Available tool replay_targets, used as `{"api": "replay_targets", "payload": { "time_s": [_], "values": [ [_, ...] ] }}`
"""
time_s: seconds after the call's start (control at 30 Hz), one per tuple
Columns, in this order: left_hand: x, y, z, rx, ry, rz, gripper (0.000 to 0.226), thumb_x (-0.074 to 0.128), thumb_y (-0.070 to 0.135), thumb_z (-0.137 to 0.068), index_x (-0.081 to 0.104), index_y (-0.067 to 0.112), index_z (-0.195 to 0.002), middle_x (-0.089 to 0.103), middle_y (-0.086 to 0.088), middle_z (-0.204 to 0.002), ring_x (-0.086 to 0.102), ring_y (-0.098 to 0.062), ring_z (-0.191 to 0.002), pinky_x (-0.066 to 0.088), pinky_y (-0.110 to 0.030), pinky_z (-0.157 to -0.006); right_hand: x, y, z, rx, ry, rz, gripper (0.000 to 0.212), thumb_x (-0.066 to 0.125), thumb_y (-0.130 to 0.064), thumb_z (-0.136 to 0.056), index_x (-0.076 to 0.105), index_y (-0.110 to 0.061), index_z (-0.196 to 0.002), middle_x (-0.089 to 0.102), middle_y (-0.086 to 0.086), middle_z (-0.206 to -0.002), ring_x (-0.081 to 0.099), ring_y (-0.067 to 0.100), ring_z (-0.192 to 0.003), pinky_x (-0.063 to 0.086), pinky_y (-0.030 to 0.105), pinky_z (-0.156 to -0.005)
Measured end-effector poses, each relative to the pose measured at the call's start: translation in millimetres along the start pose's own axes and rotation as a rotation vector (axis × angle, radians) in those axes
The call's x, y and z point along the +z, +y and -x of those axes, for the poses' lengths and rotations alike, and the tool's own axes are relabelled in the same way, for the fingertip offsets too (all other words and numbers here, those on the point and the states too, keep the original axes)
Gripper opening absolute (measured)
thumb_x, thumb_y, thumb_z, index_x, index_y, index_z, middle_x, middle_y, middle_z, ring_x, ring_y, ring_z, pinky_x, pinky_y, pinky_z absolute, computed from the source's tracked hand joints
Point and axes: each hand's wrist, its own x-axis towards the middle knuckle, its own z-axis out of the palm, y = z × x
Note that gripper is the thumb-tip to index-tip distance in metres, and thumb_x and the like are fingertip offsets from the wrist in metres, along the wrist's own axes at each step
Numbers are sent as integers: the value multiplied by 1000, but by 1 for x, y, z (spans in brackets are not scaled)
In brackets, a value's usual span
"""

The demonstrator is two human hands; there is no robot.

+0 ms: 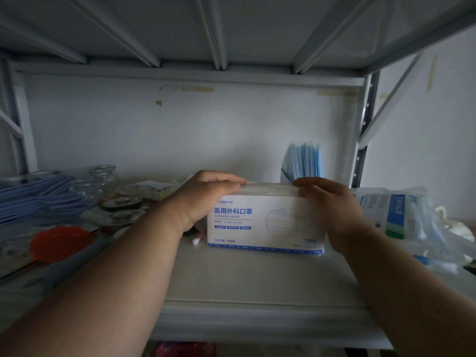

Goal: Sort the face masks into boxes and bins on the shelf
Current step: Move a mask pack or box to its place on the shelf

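mask box (265,222) between left hand (206,197), right hand (332,202)

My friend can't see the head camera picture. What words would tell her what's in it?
Two hands, left hand and right hand, hold the top edges of a white surgical mask box on a shelf. Blue masks stand behind it; glass jars sit left.

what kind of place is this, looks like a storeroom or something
Probably a storeroom or supply corner: a bare metal shelf against a plain wall, holding a surgical mask box, upright blue masks behind it, and glass jars among clutter.
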Motion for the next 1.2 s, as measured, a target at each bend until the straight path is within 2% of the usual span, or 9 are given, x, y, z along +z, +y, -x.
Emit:
{"api": "replay_targets", "payload": {
  "time_s": [0.2, 0.4, 0.53, 0.6, 0.67, 0.8, 0.93, 1.07, 1.2],
  "values": [
    [0, -4, 0, 14, -22, 36, 23, 75, 51, -90, 82, 38, -109, 80, -14, -88, 66, -35, -66, 48, -32, -56, 0, 4, -2, -14, 12, -49, 14, 76, -30, -99, 86, -21, -97, 80, 18, -99, 76, 45, -99, 64, 64, -88],
    [1, -1, 4, 43, -12, 27, 42, 72, 61, -84, 82, 31, -112, 76, 0, -75, 65, -19, -53, 43, -22, -43, -2, 4, -2, -5, -26, -84, 16, 75, -33, -100, 85, -20, -101, 80, 17, -100, 77, 43, -99, 65, 62, -88],
    [1, -1, 4, 46, -41, 6, 57, 74, 75, -69, 81, 36, -111, 76, 2, -73, 65, -26, -52, 49, -31, -48, -2, 2, 1, 20, -54, -110, 15, 73, -31, -101, 85, -21, -99, 79, 20, -106, 76, 40, -100, 66, 58, -89],
    [-1, -1, 5, 43, -79, 10, 57, 76, 77, -67, 82, 40, -110, 80, 2, -82, 69, -30, -58, 49, -34, -52, -2, 0, 3, 17, -44, -127, 18, 74, -26, -100, 85, -24, -87, 78, 21, -109, 77, 32, -92, 66, 44, -78],
    [-2, 0, 6, 50, -102, 10, 61, 79, 75, -66, 82, 38, -114, 82, 6, -107, 77, -34, -82, 50, -28, -48, -2, -2, 5, 13, -39, -134, 20, 74, -24, -100, 85, -25, -83, 77, 19, -110, 73, 24, -86, 62, 35, -70],
    [-4, -2, 5, 85, -92, -19, 67, 81, 72, -66, 81, 33, -120, 72, 24, -131, 77, -16, -105, 52, -28, -43, -3, 1, 8, -5, -83, -92, 16, 71, -28, -102, 84, -25, -94, 79, 12, -101, 74, 24, -89, 64, 37, -74],
    [-2, -2, 4, 127, -83, -66, 58, 77, 61, -73, 80, 31, -123, 75, 19, -129, 73, -1, -106, 46, -18, -62, -6, 5, 9, -71, -100, -92, 10, 73, -26, -100, 84, -26, -101, 79, -6, -92, 75, 10, -81, 64, 23, -65],
    [1, -8, 0, 208, 0, -58, 48, 82, 57, -77, 82, 31, -118, 74, 20, -128, 71, -1, -118, 62, -27, -91, -7, 7, 13, -130, -126, -88, 10, 78, -37, -94, 85, -32, -99, 81, -8, -110, 76, 17, -103, 66, 43, -91],
    [2, -6, 5, 101, 36, -186, 53, 80, 64, -85, 79, 29, -124, 69, 27, -128, 79, -41, -73, 59, -48, -43, -7, 6, 18, -183, -95, -8, 22, 85, -56, -83, 87, -36, -94, 79, -10, -117, 74, 16, -111, 61, 53, -102]
  ]
}}
